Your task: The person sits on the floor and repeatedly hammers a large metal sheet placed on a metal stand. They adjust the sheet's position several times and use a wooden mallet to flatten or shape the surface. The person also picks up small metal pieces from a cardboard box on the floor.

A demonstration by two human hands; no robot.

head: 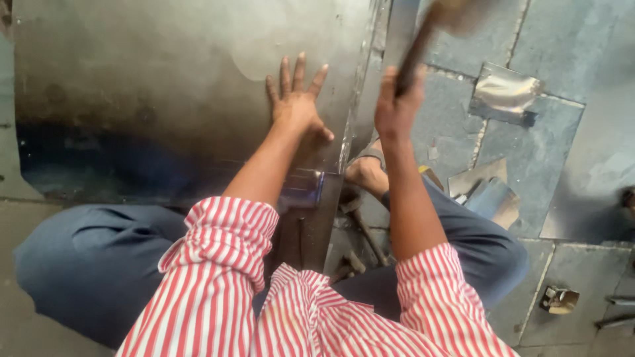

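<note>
My left hand lies flat with fingers spread on a large grey metal sheet, close to its folded right edge. My right hand grips the handle of a hammer or mallet, raised above that edge; its head is blurred at the top of the view. I squat over the sheet, with my sandalled foot beside the edge.
Scrap metal pieces and bent offcuts lie on the stone floor to the right. Dark tools rest by my foot. A small metal piece sits at lower right.
</note>
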